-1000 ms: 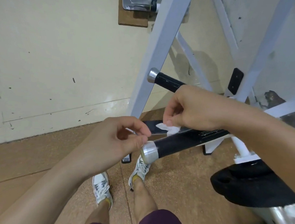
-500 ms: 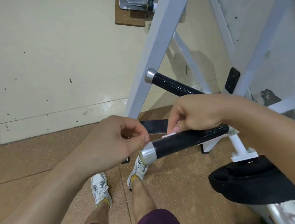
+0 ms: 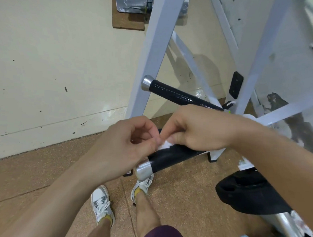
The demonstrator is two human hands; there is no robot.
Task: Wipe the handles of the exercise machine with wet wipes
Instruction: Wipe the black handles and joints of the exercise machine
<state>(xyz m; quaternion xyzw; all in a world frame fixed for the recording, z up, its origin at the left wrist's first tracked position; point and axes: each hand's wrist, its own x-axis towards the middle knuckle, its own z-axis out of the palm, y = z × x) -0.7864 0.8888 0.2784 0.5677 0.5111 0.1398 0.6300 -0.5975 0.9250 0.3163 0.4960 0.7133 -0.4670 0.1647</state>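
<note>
The exercise machine (image 3: 151,64) is the biggest thing here: a frame of square metal tubes painted pale grey-white, standing slanted in front of a cream wall (image 3: 56,60) with small dark marks. Under it is a brown floor (image 3: 184,191) with a speckled, cork-like surface. At the lower right sits one black padded part (image 3: 247,197), rounded and matte.

Two handles show. Both are round bars with a black grip and a shiny silver cap at the free end. The far handle (image 3: 178,95) looks wet and glossy. The near handle (image 3: 168,160) lies lower and closer to the person, and its black grip is smooth.

The right hand (image 3: 201,131) is curled over the near handle from above and holds one small white wet wipe (image 3: 166,144) against the top of the grip. The left hand (image 3: 127,144) is also curled, and its thumb and forefinger pinch the left edge of the wipe, just above the silver cap.

Below are two white shoes (image 3: 101,207) with laces.
</note>
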